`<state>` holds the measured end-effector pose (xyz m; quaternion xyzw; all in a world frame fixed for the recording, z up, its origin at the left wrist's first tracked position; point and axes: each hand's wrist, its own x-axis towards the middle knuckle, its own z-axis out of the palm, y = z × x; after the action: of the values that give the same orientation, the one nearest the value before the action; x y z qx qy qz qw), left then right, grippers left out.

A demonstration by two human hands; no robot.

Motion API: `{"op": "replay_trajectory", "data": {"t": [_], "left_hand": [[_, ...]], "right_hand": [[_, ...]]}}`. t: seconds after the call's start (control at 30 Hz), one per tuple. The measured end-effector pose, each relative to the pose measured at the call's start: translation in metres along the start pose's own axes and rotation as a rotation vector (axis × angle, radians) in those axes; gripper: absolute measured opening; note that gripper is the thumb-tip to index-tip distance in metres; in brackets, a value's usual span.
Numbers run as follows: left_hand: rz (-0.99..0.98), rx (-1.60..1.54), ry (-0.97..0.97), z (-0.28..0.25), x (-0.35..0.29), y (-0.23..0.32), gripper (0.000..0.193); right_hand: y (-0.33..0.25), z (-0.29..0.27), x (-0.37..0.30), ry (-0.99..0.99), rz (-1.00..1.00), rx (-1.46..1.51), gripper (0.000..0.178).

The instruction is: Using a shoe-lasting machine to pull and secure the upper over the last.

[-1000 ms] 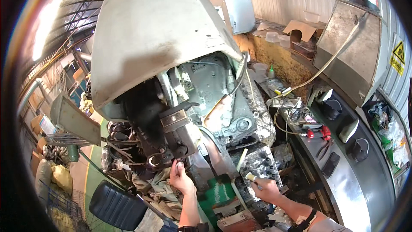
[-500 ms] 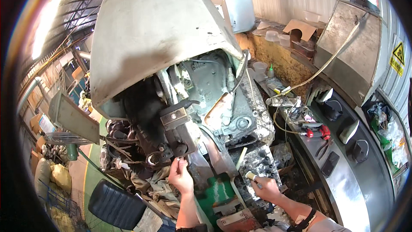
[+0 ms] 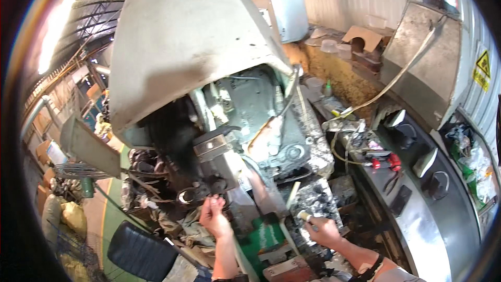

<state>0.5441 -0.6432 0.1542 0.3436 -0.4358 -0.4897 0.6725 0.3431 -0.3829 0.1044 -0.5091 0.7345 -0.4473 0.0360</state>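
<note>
My left hand (image 3: 215, 220) is raised just below the dark metal head of the machine (image 3: 214, 151). Its fingertips are pinched together, and anything between them is too small to make out. Lower right, my right hand (image 3: 323, 232) is closed around a short cream-coloured rod (image 3: 305, 214), whose blunt end sticks out past the thumb. That hand is over a stained tray (image 3: 317, 194) with dark lumps on it. A second pale stick (image 3: 294, 193) leans at the tray's left edge. Between my forearms lies a green machine part (image 3: 267, 232).
A big cream hood (image 3: 188, 36) overhangs the machine. On the right, a metal bench (image 3: 417, 230) carries a red tool (image 3: 385, 162), a phone (image 3: 401, 200) and dark shoe-like pieces (image 3: 437, 184). A black padded seat (image 3: 141, 250) and a sheet-metal panel (image 3: 88, 143) stand at left.
My left hand has shifted slightly left and down from the machine head, fingers still pinched. My right hand has barely moved and keeps its hold on the cream-coloured rod.
</note>
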Motion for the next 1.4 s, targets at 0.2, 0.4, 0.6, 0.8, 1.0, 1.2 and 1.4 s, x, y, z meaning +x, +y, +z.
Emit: {"op": "replay_trajectory", "data": {"t": [0.2, 0.4, 0.6, 0.8, 1.0, 1.2, 1.4], "left_hand": [[-0.067, -0.088, 0.024, -0.003, 0.001, 0.002, 0.023], [0.064, 0.063, -0.027, -0.003, -0.002, 0.002, 0.025], [0.188, 0.298, -0.095, 0.012, -0.009, 0.015, 0.022], [0.653, 0.916, -0.237, 0.008, -0.006, 0.035, 0.017], [0.798, 0.926, -0.255, 0.004, -0.006, 0.028, 0.017], [0.583, 0.775, -0.169, 0.008, -0.012, 0.020, 0.019], [0.243, 0.098, -0.108, 0.019, -0.020, -0.002, 0.034]], "right_hand": [[0.003, 0.000, 0.000, -0.007, -0.032, 0.057, 0.014], [0.005, 0.002, 0.000, -0.023, -0.016, 0.017, 0.015], [0.003, 0.000, 0.001, 0.004, -0.023, 0.026, 0.011], [0.002, -0.001, 0.000, 0.012, -0.019, 0.004, 0.012], [0.003, -0.001, 0.000, 0.020, -0.021, 0.037, 0.015], [0.004, 0.001, 0.000, 0.011, -0.028, 0.015, 0.013], [0.003, 0.001, 0.001, 0.007, -0.019, 0.017, 0.013]]}}
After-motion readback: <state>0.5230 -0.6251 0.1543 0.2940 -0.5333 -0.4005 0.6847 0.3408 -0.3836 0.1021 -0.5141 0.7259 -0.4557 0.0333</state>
